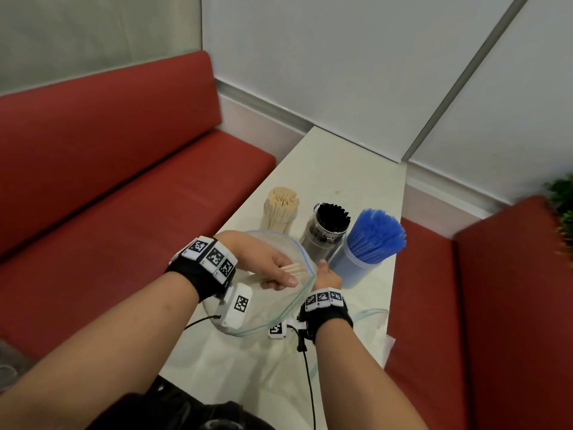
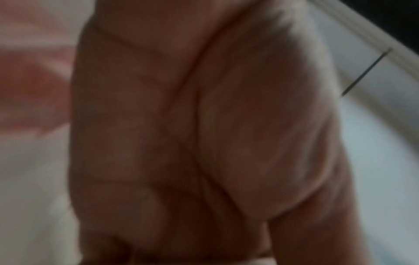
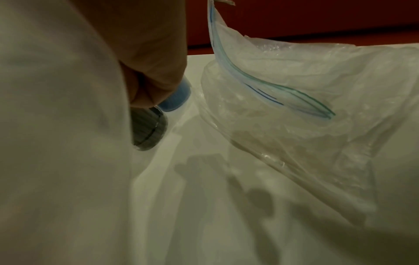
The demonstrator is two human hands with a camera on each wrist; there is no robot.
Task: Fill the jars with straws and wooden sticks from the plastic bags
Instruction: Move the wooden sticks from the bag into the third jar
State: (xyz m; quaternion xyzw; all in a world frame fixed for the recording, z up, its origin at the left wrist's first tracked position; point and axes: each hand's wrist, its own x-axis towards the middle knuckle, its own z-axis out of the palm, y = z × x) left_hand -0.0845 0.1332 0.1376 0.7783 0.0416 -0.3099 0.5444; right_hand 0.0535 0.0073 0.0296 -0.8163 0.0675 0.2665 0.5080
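Left hand [image 1: 273, 268]: inside the bag [image 1: 273, 305], pinches few wooden sticks [image 1: 294, 269].
Right hand [image 1: 328, 279]: grips the bag rim.
Sticks: probably light, stiff; take them mid-length.

Left wrist view: a blurred palm of the left hand [image 2: 204, 134] fills the frame; its fingers are cut off at the 12 o'clock edge. Right wrist view: the right hand [image 3: 156, 53] and a pale out-of-focus plastic bag [image 3: 56, 143] hide all but the bases of the blue-straw jar [image 3: 175, 100] and the black-straw jar [image 3: 149, 130]. Head view: the right hand's fingers lie behind the bag; the wooden sticks [image 1: 293, 269] are mostly covered by the left hand; a green plant [image 1: 562, 209], blurred, is cut off at 3 o'clock.
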